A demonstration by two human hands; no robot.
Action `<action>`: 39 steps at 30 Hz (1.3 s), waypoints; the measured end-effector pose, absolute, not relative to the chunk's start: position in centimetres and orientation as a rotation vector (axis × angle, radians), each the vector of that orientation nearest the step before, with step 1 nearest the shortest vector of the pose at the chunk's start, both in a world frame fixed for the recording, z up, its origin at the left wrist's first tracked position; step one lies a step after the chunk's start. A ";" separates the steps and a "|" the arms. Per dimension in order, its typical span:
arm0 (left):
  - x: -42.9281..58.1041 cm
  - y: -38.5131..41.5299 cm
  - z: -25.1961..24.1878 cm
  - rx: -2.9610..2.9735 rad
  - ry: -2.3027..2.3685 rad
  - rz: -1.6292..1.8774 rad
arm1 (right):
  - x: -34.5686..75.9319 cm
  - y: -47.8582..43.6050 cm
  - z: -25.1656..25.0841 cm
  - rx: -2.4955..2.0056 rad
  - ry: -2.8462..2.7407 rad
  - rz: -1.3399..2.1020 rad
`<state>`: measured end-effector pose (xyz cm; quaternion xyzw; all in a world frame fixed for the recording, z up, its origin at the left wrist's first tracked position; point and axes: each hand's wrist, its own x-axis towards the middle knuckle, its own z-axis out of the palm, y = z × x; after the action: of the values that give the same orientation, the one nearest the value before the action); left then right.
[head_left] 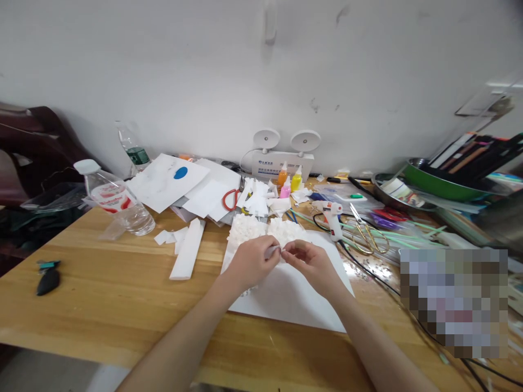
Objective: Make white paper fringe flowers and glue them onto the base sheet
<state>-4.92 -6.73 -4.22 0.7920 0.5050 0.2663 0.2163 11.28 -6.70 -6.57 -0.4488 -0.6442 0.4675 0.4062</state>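
Observation:
Above a white sheet of paper (294, 305) on the wooden table, my two hands meet at their fingertips. My left hand (253, 264) is closed around a small piece of white paper (271, 251). The thumb and index finger of my right hand (308, 264) pinch at the right end of that piece. Just beyond my fingers, the sheet's far part carries two patches of crumpled white paper bits (245, 227). Left of the sheet lies a folded white paper strip (188, 251) beside torn white scraps (165, 236).
A water bottle (122, 204) leans at the left; a black-handled tool (48, 280) lies nearer. Red-handled scissors (230, 200), small paint bottles (285, 188) and paper scraps sit behind. To the right are a glue gun (333, 218) with its cable, gold-handled scissors (370, 237) and green sticks.

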 end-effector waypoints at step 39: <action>-5.0 -6.8 -4.0 2.183 1.254 0.676 | 11.6 -6.6 -6.1 -1.243 -1.704 1.001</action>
<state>-5.02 -6.80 -4.04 0.8077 0.4640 0.2502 0.2641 11.59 -6.63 -6.10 -0.4899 -0.6712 0.3942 0.3927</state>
